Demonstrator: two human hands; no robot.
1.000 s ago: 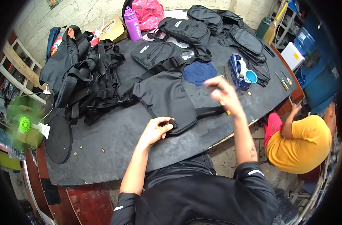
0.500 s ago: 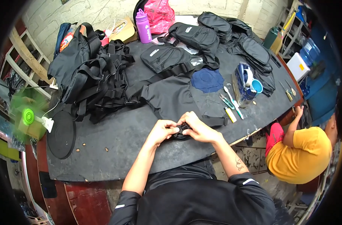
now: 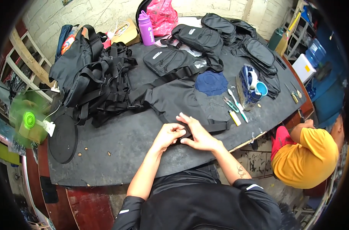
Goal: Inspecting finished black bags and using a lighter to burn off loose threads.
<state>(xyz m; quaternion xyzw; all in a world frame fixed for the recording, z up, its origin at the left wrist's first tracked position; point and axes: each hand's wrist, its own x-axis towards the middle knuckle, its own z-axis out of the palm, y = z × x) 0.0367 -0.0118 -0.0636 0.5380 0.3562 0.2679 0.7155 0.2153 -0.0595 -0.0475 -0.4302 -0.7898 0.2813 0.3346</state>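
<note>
Both hands are staying together, left hand (image 3: pixel 167 135) and right hand (image 3: pixel 199 137) pinching the black fabric panel's (image 3: pixel 182 101) near edge on the worktable (image 3: pixel 117 142); loosening fingers risk letting it slide.

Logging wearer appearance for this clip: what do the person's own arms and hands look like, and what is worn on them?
Both hands are bare, no gloves: left hand, right hand. Both forearms are uncovered. A black top with short sleeves ends near the elbows, each sleeve carrying a small white stripe at the hem. The right forearm has a small dark tattoo. I can make out no rings or watch.
</note>
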